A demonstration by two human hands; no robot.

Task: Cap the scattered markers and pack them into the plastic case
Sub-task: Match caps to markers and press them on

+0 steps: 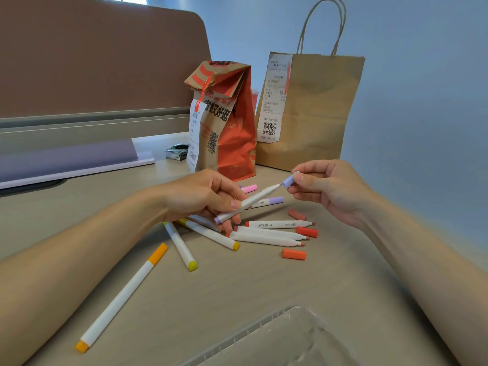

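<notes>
Your left hand [208, 196] is gripping a white marker [253, 202] around its middle, fingers curled, with the bare tip pointing right. Your right hand [327, 191] is pinching a lavender cap [289, 180] between thumb and fingertips, its mouth right at that tip. Beneath your hands, more markers [266, 237] are lying scattered on the surface [237, 286], with loose red caps [294, 254] just beside them. An orange marker [121, 297] is lying apart at near left. The clear plastic case [264, 336] is sitting nearest you, between your forearms. Two paper bags [311, 112] are standing far behind.
</notes>
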